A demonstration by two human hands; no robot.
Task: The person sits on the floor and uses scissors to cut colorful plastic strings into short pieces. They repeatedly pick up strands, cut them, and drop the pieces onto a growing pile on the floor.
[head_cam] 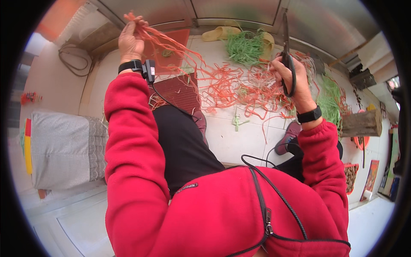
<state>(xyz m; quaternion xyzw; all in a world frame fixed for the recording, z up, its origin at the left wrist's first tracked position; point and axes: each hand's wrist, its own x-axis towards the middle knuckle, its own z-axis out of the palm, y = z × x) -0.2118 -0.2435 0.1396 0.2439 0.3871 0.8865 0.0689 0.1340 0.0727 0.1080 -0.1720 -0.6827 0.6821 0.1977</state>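
My left hand is raised at the upper left, its fingers closed around a bundle of orange plastic strips. The strips trail down to the right, towards a tangled heap of orange strips on the tiled floor. In my right hand is a pair of black-handled scissors, the blades pointing up and away from me. Whether the blades are fully together is hard to tell. Beyond and left of the scissors sits a pile of green shredded strips. Both wrists wear black bands.
Yellow slippers lie by the metal door panels. A dark red mat is near my left foot. More green strips and a log are at right. A grey cloth-covered piece stands left. A black cable crosses my jacket.
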